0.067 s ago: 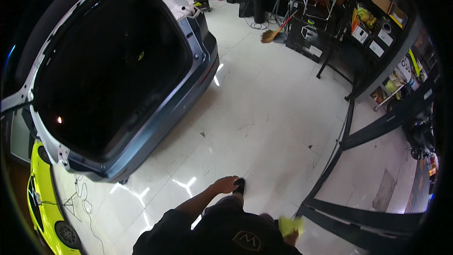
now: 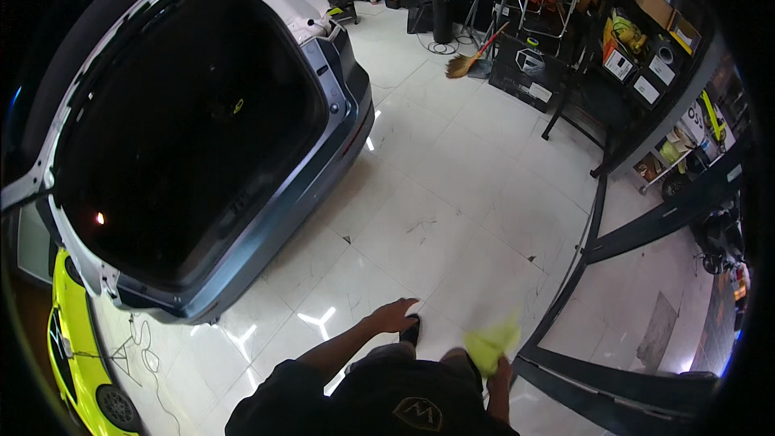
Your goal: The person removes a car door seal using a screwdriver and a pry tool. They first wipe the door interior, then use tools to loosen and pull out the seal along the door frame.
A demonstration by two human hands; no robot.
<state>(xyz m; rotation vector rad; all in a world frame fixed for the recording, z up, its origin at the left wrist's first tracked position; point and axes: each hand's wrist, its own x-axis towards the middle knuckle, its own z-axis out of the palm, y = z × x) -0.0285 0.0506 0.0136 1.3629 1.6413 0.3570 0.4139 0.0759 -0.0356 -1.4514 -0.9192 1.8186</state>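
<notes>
My left hand (image 2: 394, 316) hangs in front of my body over the tiled floor, its fingers loosely stretched out with nothing in them. Low at my right side, my right hand (image 2: 502, 371) is closed on a yellow-green cloth (image 2: 489, 345). The cloth spreads up and left of the hand, somewhat blurred by motion, and hides part of the fingers. Neither hand touches the car (image 2: 266, 218) at the left, which stands with its tailgate raised and its dark boot opening facing me.
A bright yellow car (image 2: 71, 355) and a thin stand with a cable (image 2: 125, 351) are at lower left. A black-framed glass door (image 2: 666, 206) borders the right. Farther off stand a broom (image 2: 462, 65), a black box (image 2: 525, 73), shelves with boxes (image 2: 646, 0) and a folding ladder (image 2: 549, 4).
The yellow-green cloth and my right hand have swung up and forward into fuller view. My left hand's fingers have straightened. The view has shifted slightly.
</notes>
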